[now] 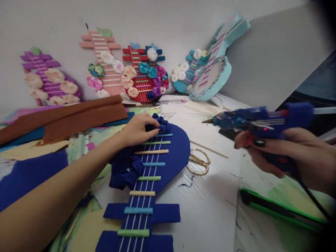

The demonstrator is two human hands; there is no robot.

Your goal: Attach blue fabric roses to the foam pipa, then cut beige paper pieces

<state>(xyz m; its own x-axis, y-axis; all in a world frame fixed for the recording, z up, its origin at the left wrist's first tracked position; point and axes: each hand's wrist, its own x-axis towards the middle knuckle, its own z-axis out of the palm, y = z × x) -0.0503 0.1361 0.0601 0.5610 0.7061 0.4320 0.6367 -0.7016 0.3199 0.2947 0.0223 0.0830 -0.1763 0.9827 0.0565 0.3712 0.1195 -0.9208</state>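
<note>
A dark blue paper guitar [174,157] lies in front of me, with white strings and coloured sticks across it. My left hand [139,130] is closed on a blue crepe-paper flower [163,123] at the far end of its body. A larger cluster of blue paper flowers [127,170] sits on the guitar's left side, below my left wrist. My right hand [294,150] grips a blue hot glue gun [273,122], slightly blurred, in the air at the right. Its nozzle points left, apart from the guitar, and a red light glows on its side.
Gold-handled scissors [201,161] and a thin wooden stick [210,149] lie right of the guitar. A green-edged black tool [280,208] is at lower right. Brown paper [65,117] covers the left. Several decorated paper guitars, one of them red [140,82], lean against the wall.
</note>
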